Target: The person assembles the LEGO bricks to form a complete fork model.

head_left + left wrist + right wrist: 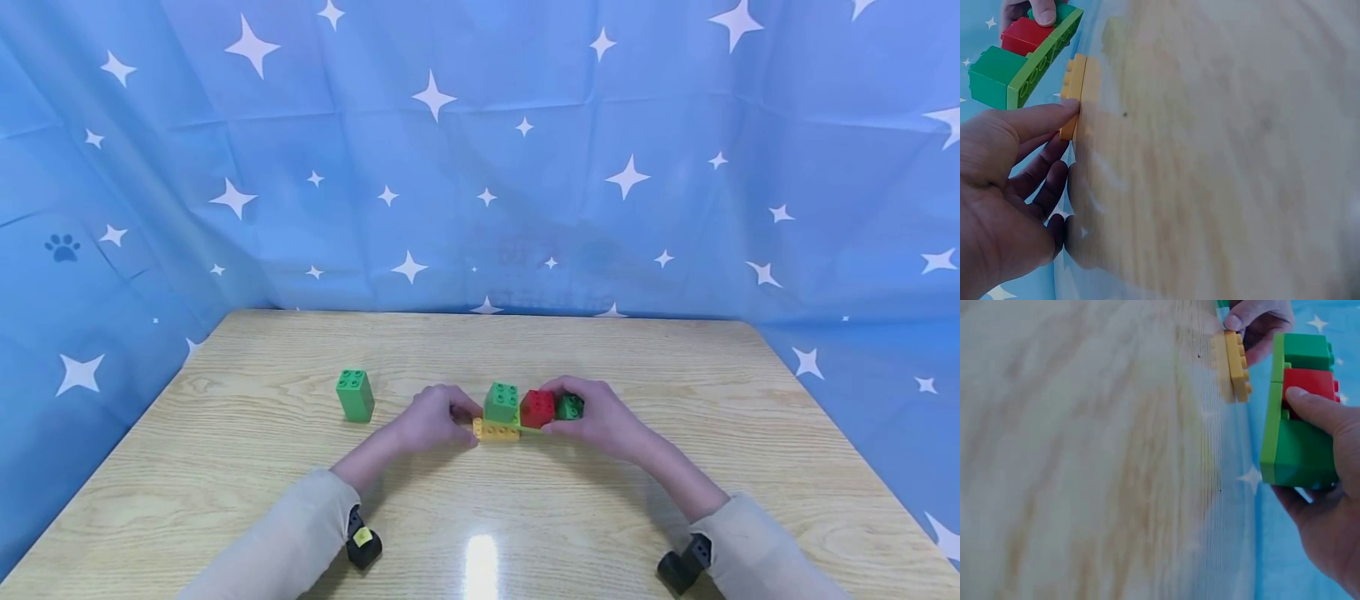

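Observation:
My left hand (433, 421) pinches one end of a flat yellow-orange toy brick (1073, 81), which lies on the table with its studs up. In my right hand (603, 419) is a joined block piece, gripped between thumb and fingers and held a little above the table. Its base is a long light green plate (1269, 434). On that plate stand a green brick (501, 402), a red brick (1310, 382) in the middle, and another green brick (1302, 455) at the right-hand end. The right thumb presses on the red brick. In the wrist views a gap separates plate and yellow-orange brick.
A tall green brick (356, 396) stands alone on the wooden table (645, 350), left of my left hand. Behind and beside the table hangs a blue cloth (517, 192) with white stars. A black wrist camera (363, 546) sits on each sleeve cuff.

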The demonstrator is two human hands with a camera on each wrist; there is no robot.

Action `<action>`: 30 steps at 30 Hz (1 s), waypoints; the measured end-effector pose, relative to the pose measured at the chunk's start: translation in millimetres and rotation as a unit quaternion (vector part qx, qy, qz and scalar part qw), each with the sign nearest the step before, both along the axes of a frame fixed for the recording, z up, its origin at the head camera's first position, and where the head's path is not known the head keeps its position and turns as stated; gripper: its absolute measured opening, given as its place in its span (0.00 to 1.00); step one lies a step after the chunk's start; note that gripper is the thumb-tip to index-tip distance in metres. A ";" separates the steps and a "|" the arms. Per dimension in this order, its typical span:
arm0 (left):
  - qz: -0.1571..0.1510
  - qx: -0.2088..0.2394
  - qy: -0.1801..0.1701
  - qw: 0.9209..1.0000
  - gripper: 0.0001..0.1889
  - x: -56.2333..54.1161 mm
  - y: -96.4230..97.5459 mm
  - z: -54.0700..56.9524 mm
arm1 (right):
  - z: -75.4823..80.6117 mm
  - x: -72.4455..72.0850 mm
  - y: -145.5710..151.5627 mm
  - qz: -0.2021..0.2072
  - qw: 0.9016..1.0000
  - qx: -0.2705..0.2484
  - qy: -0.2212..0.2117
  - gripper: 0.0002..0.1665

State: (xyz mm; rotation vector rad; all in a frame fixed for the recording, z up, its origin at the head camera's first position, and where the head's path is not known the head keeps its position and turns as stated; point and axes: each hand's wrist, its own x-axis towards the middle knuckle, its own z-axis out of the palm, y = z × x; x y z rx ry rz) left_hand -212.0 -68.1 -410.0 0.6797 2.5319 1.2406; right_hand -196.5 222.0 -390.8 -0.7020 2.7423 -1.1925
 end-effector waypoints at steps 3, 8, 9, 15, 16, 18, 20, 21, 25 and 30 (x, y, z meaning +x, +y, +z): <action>0.002 -0.003 0.002 1.000 0.21 0.3 -0.8 -0.9 | -0.5 -0.5 -1.5 0.008 1.000 -0.002 0.004 0.25; 0.011 0.024 -0.006 1.000 0.28 0.2 -6.3 0.5 | -1.7 -2.7 -6.2 0.017 1.000 -0.004 0.007 0.25; 0.012 0.032 -0.010 0.999 0.30 0.6 -7.6 1.5 | -2.0 -3.5 -7.5 0.019 1.000 -0.006 0.006 0.25; 0.014 0.089 -0.033 0.995 0.35 4.2 -11.9 8.6 | -4.0 -8.1 -17.3 0.037 0.999 -0.013 -0.001 0.26; 0.011 0.099 -0.036 0.994 0.36 4.8 -11.9 9.6 | -4.4 -8.8 -19.0 0.041 0.999 -0.013 0.000 0.26; 0.006 0.116 -0.041 0.992 0.37 5.9 -11.6 11.1 | -4.9 -10.1 -22.5 0.047 0.999 -0.012 0.004 0.26; 0.003 0.130 -0.046 0.990 0.37 7.0 -11.0 12.3 | -4.9 -11.1 -26.0 0.052 0.999 -0.011 0.007 0.26; 0.002 0.134 -0.044 0.990 0.37 7.7 -10.6 12.8 | -4.9 -11.5 -27.6 0.055 0.998 -0.010 0.009 0.26; 0.001 0.148 -0.036 0.988 0.34 9.2 -8.2 12.0 | -4.8 -12.5 -33.6 0.062 0.998 -0.008 0.012 0.25; 0.004 0.150 -0.026 0.988 0.31 9.3 -5.9 9.5 | -5.5 -13.7 -39.3 0.067 0.998 -0.012 0.012 0.25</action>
